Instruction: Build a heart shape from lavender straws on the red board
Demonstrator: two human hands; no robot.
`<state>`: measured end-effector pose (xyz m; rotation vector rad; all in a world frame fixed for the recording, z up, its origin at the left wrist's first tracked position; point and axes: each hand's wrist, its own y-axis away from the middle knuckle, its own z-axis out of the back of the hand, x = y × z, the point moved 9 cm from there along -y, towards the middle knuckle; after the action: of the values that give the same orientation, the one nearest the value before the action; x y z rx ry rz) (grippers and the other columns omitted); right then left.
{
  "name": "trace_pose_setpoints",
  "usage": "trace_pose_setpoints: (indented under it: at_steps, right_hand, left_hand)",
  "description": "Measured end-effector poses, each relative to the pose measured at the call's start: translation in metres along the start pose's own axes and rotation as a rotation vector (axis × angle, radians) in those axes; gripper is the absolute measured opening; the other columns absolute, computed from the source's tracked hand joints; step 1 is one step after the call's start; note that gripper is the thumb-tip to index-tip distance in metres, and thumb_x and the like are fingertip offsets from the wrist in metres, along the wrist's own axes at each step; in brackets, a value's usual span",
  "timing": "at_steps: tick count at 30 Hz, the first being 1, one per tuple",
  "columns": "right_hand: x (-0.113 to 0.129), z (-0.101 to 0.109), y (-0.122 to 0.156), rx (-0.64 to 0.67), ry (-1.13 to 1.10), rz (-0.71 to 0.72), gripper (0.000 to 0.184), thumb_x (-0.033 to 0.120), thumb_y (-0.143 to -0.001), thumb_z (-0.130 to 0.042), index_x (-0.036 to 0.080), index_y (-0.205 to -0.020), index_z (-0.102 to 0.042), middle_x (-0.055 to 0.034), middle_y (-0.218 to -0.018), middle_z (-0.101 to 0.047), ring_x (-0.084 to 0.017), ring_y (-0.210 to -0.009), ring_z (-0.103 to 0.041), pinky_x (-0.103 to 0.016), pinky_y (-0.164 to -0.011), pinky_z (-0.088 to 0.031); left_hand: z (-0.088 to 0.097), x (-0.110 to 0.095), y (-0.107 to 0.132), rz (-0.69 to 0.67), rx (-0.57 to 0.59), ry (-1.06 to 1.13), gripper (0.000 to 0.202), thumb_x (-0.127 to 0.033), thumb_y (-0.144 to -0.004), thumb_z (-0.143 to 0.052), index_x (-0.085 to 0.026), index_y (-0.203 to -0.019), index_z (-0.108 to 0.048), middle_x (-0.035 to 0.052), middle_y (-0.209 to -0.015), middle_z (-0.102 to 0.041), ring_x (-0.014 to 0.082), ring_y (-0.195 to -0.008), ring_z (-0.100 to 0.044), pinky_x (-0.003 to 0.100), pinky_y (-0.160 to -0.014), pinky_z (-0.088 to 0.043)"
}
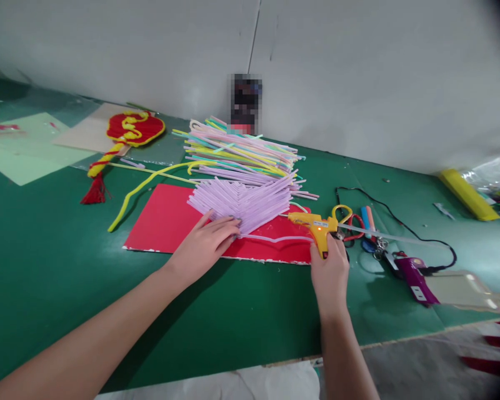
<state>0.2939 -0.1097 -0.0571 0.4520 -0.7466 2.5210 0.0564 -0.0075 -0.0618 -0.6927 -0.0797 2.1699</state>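
My right hand (331, 266) is wrapped round the handle of a yellow hot glue gun (314, 223); its nozzle points left and a small orange light glows on its side. My left hand (204, 236) rests at the lower point of a leaf-like panel of lilac pipe cleaners (241, 203) laid in a V pattern. Its thumb and fingertips close on one end of a single lilac pipe cleaner (275, 239), which runs right across a red board (150, 216). The exact grip under the fingertips is hidden. A clear glue stick (383, 234) sticks out behind the gun.
Behind lies a heap of coloured pipe cleaners (241, 150). A red-and-yellow tasselled fan (135, 130) is back left. Scissors (352, 226), a black cable (400, 215) and a purple device (416, 280) lie right. A yellow bar (469, 194) is at far right.
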Motion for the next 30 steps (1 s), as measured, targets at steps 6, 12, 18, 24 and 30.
trace_pose_setpoints:
  at_steps: [6, 12, 18, 24, 30]
  right_hand:
    - [0.0, -0.001, 0.0, 0.028, 0.015, -0.026, 0.038, 0.029, -0.085, -0.044, 0.011, -0.117, -0.056, -0.0135, -0.099, -0.057, -0.023, -0.087, -0.056, -0.035, -0.079, -0.046]
    - [0.003, -0.002, 0.001, 0.025, 0.0, 0.006, 0.037, 0.029, -0.086, -0.044, 0.012, -0.116, -0.056, -0.0123, -0.097, -0.056, -0.023, -0.086, -0.056, -0.035, -0.076, -0.046]
    - [0.004, -0.004, 0.002, 0.045, -0.009, 0.035, 0.038, 0.031, -0.086, -0.043, 0.012, -0.117, -0.055, -0.0124, -0.097, -0.056, -0.024, -0.088, -0.056, -0.035, -0.074, -0.046]
    - [0.005, -0.003, 0.003, 0.044, -0.021, 0.044, 0.035, 0.031, -0.085, -0.046, 0.014, -0.114, -0.057, -0.0101, -0.093, -0.056, -0.023, -0.083, -0.055, -0.035, -0.073, -0.046]
    - [0.0, 0.002, -0.002, 0.035, -0.061, -0.034, 0.049, 0.049, -0.075, -0.061, 0.014, -0.109, -0.058, -0.0092, -0.094, -0.058, -0.023, -0.085, -0.055, -0.034, -0.074, -0.045]
  left_hand:
    - [0.0, 0.0, 0.0, -0.008, -0.011, -0.015, 0.02, -0.024, -0.095, -0.041, -0.022, -0.104, -0.058, 0.0027, -0.125, -0.061, 0.0158, -0.12, -0.052, 0.047, -0.111, -0.025]
    - [0.001, 0.0, 0.0, -0.017, -0.022, -0.011, 0.019, -0.022, -0.094, -0.042, -0.022, -0.104, -0.057, 0.003, -0.125, -0.061, 0.016, -0.119, -0.053, 0.048, -0.111, -0.027]
    - [0.0, 0.0, 0.001, -0.017, -0.019, -0.018, 0.019, -0.022, -0.094, -0.041, -0.021, -0.106, -0.057, 0.0033, -0.126, -0.061, 0.0164, -0.12, -0.053, 0.048, -0.11, -0.027]
    - [0.003, -0.001, 0.001, -0.031, -0.043, 0.006, 0.019, -0.022, -0.094, -0.041, -0.021, -0.106, -0.056, 0.0039, -0.125, -0.061, 0.0163, -0.118, -0.054, 0.049, -0.11, -0.028]
    - [0.018, -0.002, 0.004, -0.045, -0.143, 0.003, 0.019, -0.02, -0.094, -0.041, -0.021, -0.106, -0.056, 0.0031, -0.114, -0.066, 0.0152, -0.108, -0.06, 0.047, -0.109, -0.031]
